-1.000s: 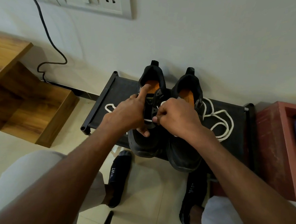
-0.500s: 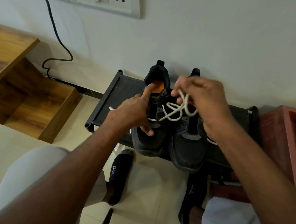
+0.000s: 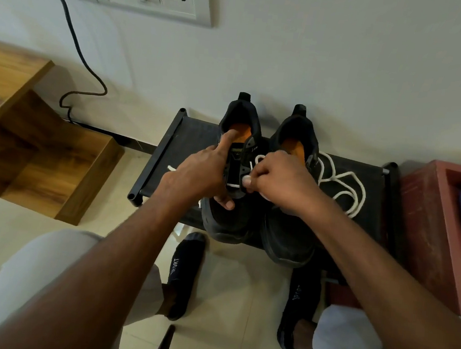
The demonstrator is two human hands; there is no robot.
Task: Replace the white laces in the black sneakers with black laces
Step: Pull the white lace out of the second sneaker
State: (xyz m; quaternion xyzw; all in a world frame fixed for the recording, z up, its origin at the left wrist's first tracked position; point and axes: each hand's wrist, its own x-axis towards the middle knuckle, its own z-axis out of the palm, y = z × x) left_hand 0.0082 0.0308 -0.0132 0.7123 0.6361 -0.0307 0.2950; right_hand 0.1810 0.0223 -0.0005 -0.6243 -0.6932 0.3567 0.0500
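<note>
Black sneakers, a pair with orange insoles, stand side by side on a low black fabric-topped shoe rack (image 3: 376, 186) against the pale wall, the left sneaker (image 3: 232, 203) partly unlaced and the right sneaker (image 3: 288, 231) already bare of its lace. The right hand (image 3: 276, 183) pinches the white lace (image 3: 234, 185) at an eyelet on the left sneaker, fingers curled tight on the cord. The left hand (image 3: 198, 172) steadies that shoe, index finger stretched up along the tongue toward the collar and thumb pressing the vamp, fingers mostly straight. A loose white cord lace (image 3: 347, 192) lies coiled on the rack just right of the pair.

The step in hand appears to be pulling the last crossings of white lace out of the left sneaker. The next move likely calls for drawing the pinched run clear of its eyelet while the other hand holds the shoe down. No black laces can be made out for certain. Both sneakers point toes toward the person, heels to the wall, long axes running near to far.
</note>
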